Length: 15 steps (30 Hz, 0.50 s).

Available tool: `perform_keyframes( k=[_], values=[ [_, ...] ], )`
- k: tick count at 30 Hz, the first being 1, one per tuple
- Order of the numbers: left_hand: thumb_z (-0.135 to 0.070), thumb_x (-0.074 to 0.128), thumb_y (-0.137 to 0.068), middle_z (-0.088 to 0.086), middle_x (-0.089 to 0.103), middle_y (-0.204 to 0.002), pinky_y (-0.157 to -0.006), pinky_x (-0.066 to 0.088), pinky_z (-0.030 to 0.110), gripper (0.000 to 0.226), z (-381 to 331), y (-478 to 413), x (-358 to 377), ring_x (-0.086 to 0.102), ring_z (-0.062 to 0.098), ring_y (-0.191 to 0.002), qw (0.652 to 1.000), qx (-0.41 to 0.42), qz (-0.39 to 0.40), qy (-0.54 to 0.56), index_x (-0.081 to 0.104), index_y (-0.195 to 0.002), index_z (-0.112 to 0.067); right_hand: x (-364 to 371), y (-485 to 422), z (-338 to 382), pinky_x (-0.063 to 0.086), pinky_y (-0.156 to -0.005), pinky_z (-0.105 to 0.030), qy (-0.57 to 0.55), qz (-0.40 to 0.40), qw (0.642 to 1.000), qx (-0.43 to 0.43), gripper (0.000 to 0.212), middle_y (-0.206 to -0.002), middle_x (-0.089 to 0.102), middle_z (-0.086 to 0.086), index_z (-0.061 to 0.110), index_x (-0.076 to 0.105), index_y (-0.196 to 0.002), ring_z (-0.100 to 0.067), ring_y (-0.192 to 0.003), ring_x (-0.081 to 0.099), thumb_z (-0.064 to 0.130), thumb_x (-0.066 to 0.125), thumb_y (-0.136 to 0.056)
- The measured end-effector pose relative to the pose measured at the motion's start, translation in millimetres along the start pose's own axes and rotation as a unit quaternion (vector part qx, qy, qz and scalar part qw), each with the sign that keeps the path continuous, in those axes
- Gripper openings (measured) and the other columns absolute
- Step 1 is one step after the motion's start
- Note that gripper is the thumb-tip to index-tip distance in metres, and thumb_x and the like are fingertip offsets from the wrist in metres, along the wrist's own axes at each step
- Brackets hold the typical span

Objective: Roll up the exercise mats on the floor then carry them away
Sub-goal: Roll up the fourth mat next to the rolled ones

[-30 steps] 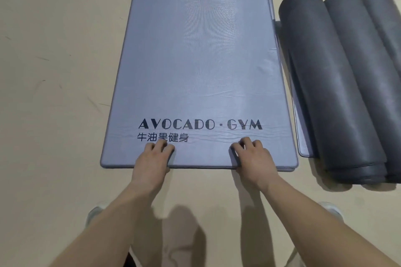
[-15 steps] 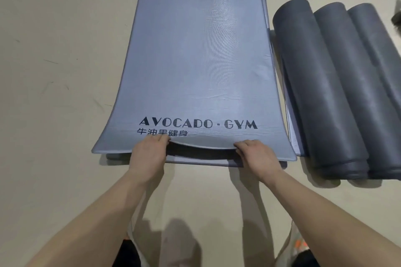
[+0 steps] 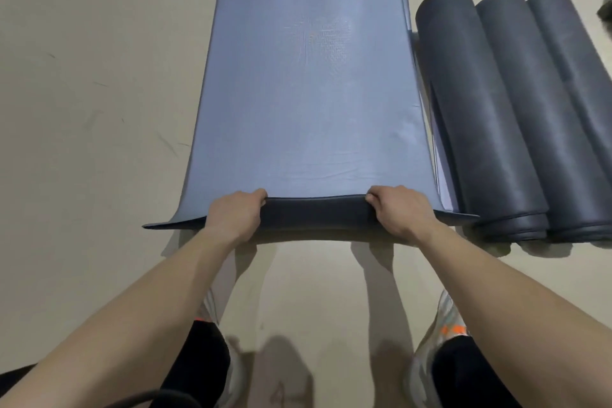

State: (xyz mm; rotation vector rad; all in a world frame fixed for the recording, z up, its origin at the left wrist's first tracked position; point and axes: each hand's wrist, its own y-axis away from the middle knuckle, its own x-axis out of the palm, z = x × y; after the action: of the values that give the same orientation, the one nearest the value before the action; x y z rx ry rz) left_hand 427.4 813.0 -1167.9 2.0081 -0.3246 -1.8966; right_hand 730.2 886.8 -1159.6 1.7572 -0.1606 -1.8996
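Both hands, left hand and right hand, grip the folded-over near edge of the flat blue-grey foam exercise mat stretching far across the beige floor, with three dark grey rolled mats just right.

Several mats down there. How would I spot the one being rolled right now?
On the beige floor, a long blue-grey mat lies spread out down the middle. The left hand and right hand grip its near edge, curled over to show a darker underside. Unlike the three dark grey rolled mats to its right, it is mostly flat.
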Motion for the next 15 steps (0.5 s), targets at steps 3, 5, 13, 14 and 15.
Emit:
perform_keyframes(
  k=[3,5,13,14,15],
  values=[
    [-0.016,0.042,-0.103,0.005,0.07,-0.102,-0.071,0.033,0.036,0.02,0.0,-20.6,7.9,0.059,0.03,-0.086,0.998,0.003,-0.05,-0.025,0.058,-0.111,-0.024,15.3,-18.1,-5.8,0.04,-0.08,-0.041,0.038,-0.117,0.992,-0.022,0.024,-0.101,0.07,-0.005,0.025,0.071,-0.107,-0.033,-0.092,0.06,0.033,0.049,-0.106],
    [-0.017,0.044,-0.103,0.003,0.069,-0.103,-0.075,0.024,0.037,0.024,1.2,-37.1,11.9,0.059,0.029,-0.093,0.994,0.002,-0.09,-0.057,0.062,-0.115,-0.027,22.8,-30.1,-3.9,0.037,-0.084,-0.043,0.083,-0.216,0.972,-0.033,0.005,-0.094,0.063,-0.008,0.018,0.071,-0.095,-0.033,-0.084,0.054,0.022,0.069,-0.096],
    [-0.025,0.046,-0.105,0.004,0.056,-0.117,-0.093,0.026,0.043,0.024,2.0,-67.5,39.7,0.046,0.029,-0.11,0.99,-0.035,-0.135,-0.02,0.068,-0.114,-0.029,56.2,-26.8,8.6,0.038,-0.084,-0.046,0.117,-0.29,0.949,-0.046,0.016,-0.098,0.06,-0.011,0.009,0.065,-0.102,-0.034,-0.085,0.052,0.015,0.068,-0.087],
    [-0.026,0.049,-0.104,0.005,0.055,-0.117,-0.092,0.025,0.042,0.022,2.6,-66.4,43.8,0.046,0.03,-0.109,0.989,-0.043,-0.142,-0.013,0.069,-0.112,-0.029,59.7,-21.8,9.1,0.04,-0.092,-0.049,0.115,-0.264,0.956,-0.054,0.031,-0.107,0.06,-0.012,0.009,0.064,-0.112,-0.035,-0.095,0.053,0.032,0.065,-0.092],
    [-0.027,0.052,-0.104,0.006,0.054,-0.115,-0.091,0.024,0.042,0.019,3.0,-65.2,46.6,0.046,0.031,-0.107,0.987,-0.05,-0.153,-0.008,0.07,-0.109,-0.027,64.3,-18.2,8.3,0.037,-0.103,-0.053,0.121,-0.224,0.965,-0.063,0.052,-0.119,0.057,-0.015,0.008,0.06,-0.125,-0.037,-0.107,0.052,0.047,0.062,-0.091]
  ],
)
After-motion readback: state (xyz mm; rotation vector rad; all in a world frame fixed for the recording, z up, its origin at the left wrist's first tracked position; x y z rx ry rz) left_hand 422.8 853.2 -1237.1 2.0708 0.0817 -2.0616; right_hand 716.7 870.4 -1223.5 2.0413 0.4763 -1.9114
